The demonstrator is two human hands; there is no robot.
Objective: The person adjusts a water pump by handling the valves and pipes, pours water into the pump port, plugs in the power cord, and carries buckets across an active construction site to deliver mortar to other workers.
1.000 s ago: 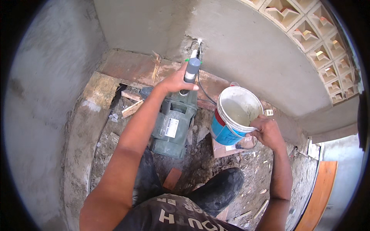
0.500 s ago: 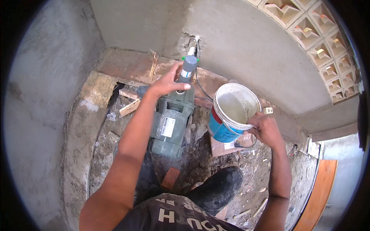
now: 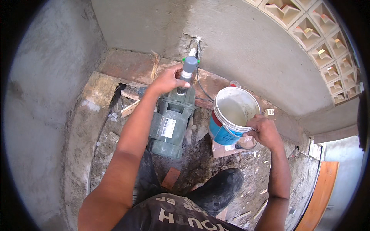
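"How does the green pump [image 3: 163, 134] lie?"
"Above dirt [image 3: 198, 159], long axis running wallward, motor end toward the person; left hand [image 3: 168, 81] clamped around its grey pipe [image 3: 190, 65]."
"And rightward?"
"A narrow gap, then the bucket [image 3: 223, 133], mouth up near the ledge [image 3: 210, 81], right hand [image 3: 265, 130] gripping its rim."

Soft, fairly bright daylight falls evenly with gentle shadows, bright spots glint through the openwork blocks [image 3: 323, 38] at upper right, the green pump [image 3: 163, 140] looks reasonably sharp, and the fisheye bends the blocks into an arc before a black, blue-fringed rim.
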